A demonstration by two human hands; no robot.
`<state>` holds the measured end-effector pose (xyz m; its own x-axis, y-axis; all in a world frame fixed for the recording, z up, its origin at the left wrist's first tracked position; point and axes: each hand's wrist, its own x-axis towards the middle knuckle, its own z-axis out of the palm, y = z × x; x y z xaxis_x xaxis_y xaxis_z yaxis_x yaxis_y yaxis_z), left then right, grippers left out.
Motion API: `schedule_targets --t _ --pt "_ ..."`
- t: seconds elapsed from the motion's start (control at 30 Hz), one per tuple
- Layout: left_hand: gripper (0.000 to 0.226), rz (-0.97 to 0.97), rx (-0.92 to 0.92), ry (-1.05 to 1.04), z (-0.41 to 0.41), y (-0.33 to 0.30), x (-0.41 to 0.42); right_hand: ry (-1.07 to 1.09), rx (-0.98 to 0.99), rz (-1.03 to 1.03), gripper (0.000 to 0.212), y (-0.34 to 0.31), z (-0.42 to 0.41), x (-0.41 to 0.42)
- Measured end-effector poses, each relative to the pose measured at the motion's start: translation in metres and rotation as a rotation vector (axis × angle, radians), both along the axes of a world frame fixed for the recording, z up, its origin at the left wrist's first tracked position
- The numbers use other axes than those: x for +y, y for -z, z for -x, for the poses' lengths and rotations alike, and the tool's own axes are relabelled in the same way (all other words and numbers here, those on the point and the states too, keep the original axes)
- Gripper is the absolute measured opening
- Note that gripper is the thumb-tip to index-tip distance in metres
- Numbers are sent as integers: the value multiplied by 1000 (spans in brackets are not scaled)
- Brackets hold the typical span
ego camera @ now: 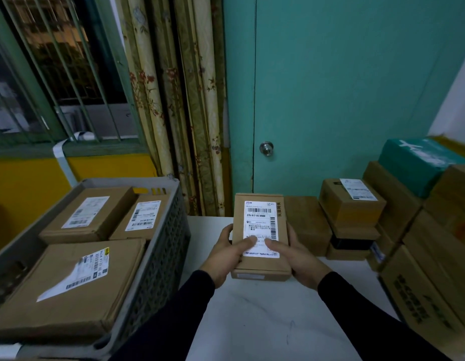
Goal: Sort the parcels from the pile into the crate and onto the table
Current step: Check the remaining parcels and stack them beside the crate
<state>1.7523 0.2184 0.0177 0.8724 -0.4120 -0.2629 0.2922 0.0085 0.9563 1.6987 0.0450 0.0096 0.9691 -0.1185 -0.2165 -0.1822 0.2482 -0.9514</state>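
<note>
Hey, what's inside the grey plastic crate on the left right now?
The grey plastic crate holds three brown cardboard parcels with white labels: a large one nearest, and two smaller ones behind. Whatever lies beneath them is covered.

I am counting three cardboard parcels lying in the one grey crate [171, 246]: a large parcel [70, 285] at the front, and two smaller parcels [88, 214] [141, 217] behind it. I am seeing one parcel [261, 235] being held by two hands, the left hand [226, 256] and the right hand [296, 259]. On the right, the pile [408, 220] is showing one teal box [419, 165] among the brown cartons; I cannot count those exactly.
</note>
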Motion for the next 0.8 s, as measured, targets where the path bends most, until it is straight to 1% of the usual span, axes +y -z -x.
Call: schedule_targets --t 0.17,0.3,0.4,0.47,0.5,0.57,0.63,0.7,0.77,0.8 --pt "67 -34 0 24 2 0 -2 -5 15 28 66 0 2 0" --pt "68 -2 43 18 -4 0 0 -61 38 34 83 0 6 -1" --pt "78 26 51 -43 -14 -8 2 -136 71 58 98 -1 5 -1" --pt "75 9 28 -86 -20 -13 3 -164 81 59 102 0 3 -1" --pt "70 -7 11 -97 -22 -15 4 -155 80 49 100 -2 2 0" --pt "63 -58 -17 -85 -23 -17 5 -97 69 23 85 -6 -1 2" --pt "65 -104 -41 -44 -20 -18 5 -24 42 27 68 -11 -5 2" --pt "66 -115 -56 -15 -15 -17 2 31 22 40 65 -14 -9 2" --pt "62 -107 -68 -19 -12 -16 1 51 10 67 64 -16 -11 3" --pt "61 -113 -83 -24 -12 -15 1 50 4 80 60 -17 -10 4"
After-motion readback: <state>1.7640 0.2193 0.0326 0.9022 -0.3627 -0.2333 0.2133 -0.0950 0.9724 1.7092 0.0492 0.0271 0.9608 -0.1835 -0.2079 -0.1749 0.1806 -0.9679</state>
